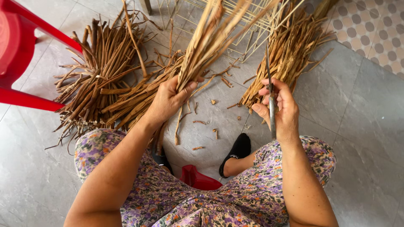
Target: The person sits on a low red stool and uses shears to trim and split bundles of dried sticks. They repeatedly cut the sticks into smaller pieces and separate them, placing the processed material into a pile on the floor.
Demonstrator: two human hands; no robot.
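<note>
grey tile floor (362, 126); left hand (168, 101) grips stalk bundle (206, 42), right hand (280, 109) clasps scissors (271, 96).

Single head view being aimed steeply down, close over left hand (166, 101) and right hand (280, 107); floor being framed beyond.
</note>
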